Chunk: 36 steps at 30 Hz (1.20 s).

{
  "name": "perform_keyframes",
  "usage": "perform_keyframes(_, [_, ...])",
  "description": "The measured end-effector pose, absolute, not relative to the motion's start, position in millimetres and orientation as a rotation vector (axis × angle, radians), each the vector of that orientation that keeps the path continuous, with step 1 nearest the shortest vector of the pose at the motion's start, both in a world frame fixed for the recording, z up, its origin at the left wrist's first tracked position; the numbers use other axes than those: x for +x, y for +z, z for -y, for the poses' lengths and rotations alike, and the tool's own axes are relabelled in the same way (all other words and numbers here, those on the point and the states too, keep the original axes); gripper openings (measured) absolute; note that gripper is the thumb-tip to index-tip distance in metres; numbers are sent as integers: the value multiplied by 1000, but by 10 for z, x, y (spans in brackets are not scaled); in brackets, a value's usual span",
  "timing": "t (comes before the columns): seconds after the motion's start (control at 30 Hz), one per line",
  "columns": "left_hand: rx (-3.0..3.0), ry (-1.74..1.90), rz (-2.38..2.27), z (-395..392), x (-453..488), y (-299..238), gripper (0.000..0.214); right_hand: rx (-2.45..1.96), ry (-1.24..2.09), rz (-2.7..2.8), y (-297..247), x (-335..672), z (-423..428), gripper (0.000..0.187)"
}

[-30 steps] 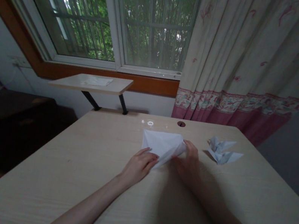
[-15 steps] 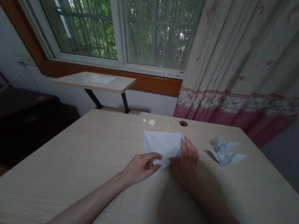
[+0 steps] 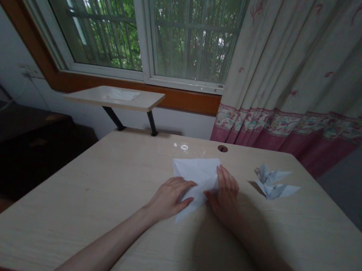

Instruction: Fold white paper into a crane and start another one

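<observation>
A folded sheet of white paper (image 3: 198, 168) lies on the desk between my two hands, creased, one pointed corner reaching toward me. My left hand (image 3: 170, 197) is at its left lower side, fingers and thumb curved and gripping the paper, the thumb a little apart from the index finger. On the right edge, my right hand (image 3: 226, 194) holds the sheet, fingers along the edge and thumb on the lower part. Some of the paper under both hands is hidden. To the right of my right hand stands a folded paper bird (image 3: 272, 183), not touched.
The pale wooden desk (image 3: 85, 212) has a round cable hole (image 3: 222, 148) near its back edge. A small raised shelf (image 3: 148, 100) at the back left bears white paper (image 3: 123, 94). A curtain (image 3: 281, 78) hangs behind, and a dark table (image 3: 10, 135) stands to the left.
The paper's near corner has come out flat toward me, forming a point below my left hand. My left thumb and fingers have spread slightly; my right hand has barely shifted.
</observation>
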State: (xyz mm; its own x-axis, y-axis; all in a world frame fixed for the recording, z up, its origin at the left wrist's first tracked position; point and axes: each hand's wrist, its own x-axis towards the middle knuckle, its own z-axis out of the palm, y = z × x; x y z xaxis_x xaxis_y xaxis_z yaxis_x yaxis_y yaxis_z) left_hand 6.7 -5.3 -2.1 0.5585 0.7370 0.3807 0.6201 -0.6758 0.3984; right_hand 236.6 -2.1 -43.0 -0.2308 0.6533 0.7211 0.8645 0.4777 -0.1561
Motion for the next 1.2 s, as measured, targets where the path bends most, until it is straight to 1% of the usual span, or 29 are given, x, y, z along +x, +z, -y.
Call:
perform_keyframes(0.27, [2682,555,-1091,31,53,-21,44,-1282,-279,2069,-389,2360,62,81])
perform_keyframes(0.43, [2708,543,-1110,44,60,30,44,-1310,-282,2080,-405,2359,58,82])
perform_keyframes(0.63, [2741,547,-1095,46,61,51,51,-1251,-306,2042,-476,2360,18,82])
perform_keyframes(0.77, [2759,606,-1086,54,53,37,45,-1228,-337,2047,-515,2365,-3,80])
perform_keyframes(1.0, [2793,598,-1036,63,59,34,23,-1256,-310,2051,-538,2377,-9,83])
perform_keyframes(1.1, [2782,582,-1020,60,61,-1,22,-1268,-291,2054,-560,2388,-17,83])
perform_keyframes(1.2, [2745,594,-1031,67,65,-40,26,-1264,-290,2058,-570,2399,-22,82])
